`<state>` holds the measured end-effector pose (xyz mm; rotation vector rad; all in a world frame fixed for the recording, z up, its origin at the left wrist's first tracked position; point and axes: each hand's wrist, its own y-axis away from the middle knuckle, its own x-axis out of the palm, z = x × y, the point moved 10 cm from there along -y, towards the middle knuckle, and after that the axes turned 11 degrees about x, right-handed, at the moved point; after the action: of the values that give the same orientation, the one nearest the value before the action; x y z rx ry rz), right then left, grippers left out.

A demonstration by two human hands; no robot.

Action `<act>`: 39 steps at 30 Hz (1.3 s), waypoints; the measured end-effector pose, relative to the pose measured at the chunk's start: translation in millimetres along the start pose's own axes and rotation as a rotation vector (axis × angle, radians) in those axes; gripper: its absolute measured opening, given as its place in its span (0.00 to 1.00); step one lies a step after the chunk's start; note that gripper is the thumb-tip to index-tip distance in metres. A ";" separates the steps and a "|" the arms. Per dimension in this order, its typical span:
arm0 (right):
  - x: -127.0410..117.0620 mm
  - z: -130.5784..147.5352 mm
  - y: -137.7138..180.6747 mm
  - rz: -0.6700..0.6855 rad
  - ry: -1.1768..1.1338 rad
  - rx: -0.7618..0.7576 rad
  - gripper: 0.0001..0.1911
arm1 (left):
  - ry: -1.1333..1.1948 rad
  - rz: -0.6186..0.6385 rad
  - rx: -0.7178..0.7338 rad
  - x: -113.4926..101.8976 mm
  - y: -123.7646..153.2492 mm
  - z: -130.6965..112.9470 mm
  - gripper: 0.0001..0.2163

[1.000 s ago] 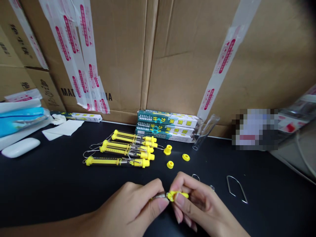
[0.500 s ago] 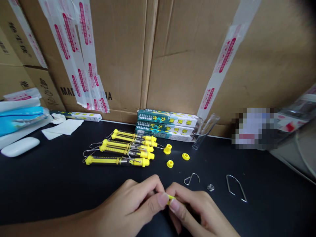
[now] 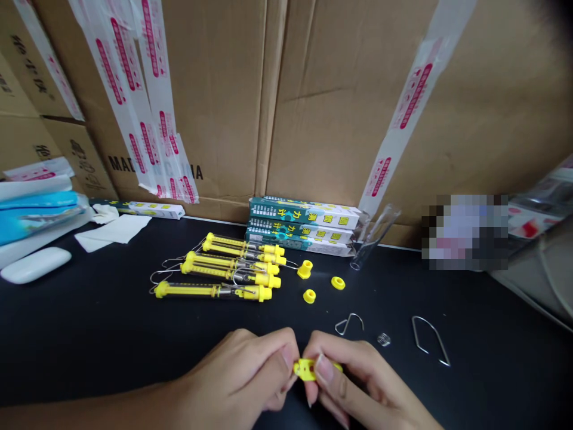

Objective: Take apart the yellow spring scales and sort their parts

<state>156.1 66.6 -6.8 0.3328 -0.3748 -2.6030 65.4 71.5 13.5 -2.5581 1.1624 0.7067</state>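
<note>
My right hand (image 3: 360, 379) pinches the yellow part (image 3: 307, 370); left hand (image 3: 250, 371) clenched at its end, contents hidden.

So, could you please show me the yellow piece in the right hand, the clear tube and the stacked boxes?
Yellow piece (image 3: 306, 371), head view: its uncovered part.
Clear tube (image 3: 375, 237), head view: middle of its length.
Stacked boxes (image 3: 304, 230), head view: printed side.
</note>
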 end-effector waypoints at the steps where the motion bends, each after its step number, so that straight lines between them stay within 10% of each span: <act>1: 0.2 -0.2 0.4 -0.003 0.002 -0.001 0.26 | -0.011 0.003 0.022 0.6 -0.2 -1.5 0.16; 9: -38.9 -1.7 7.7 -0.261 -0.179 -0.116 0.24 | 0.447 -0.304 -0.141 -18.5 -4.0 44.0 0.13; 18: -37.1 45.4 32.8 -0.514 0.404 -0.472 0.10 | 0.510 -0.334 -0.097 -19.2 -6.7 45.8 0.20; 30: -180.9 19.4 20.8 -0.947 0.626 -0.037 0.24 | 0.420 -0.467 0.128 -46.0 -5.1 22.3 0.19; 39: -182.5 14.2 14.0 -0.950 0.706 -0.152 0.27 | 0.628 -0.440 0.037 -37.1 -8.4 38.2 0.21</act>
<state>313.4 148.2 41.2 1.6307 0.3183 -3.0629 38.2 116.2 0.4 -2.9383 0.6757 -0.2343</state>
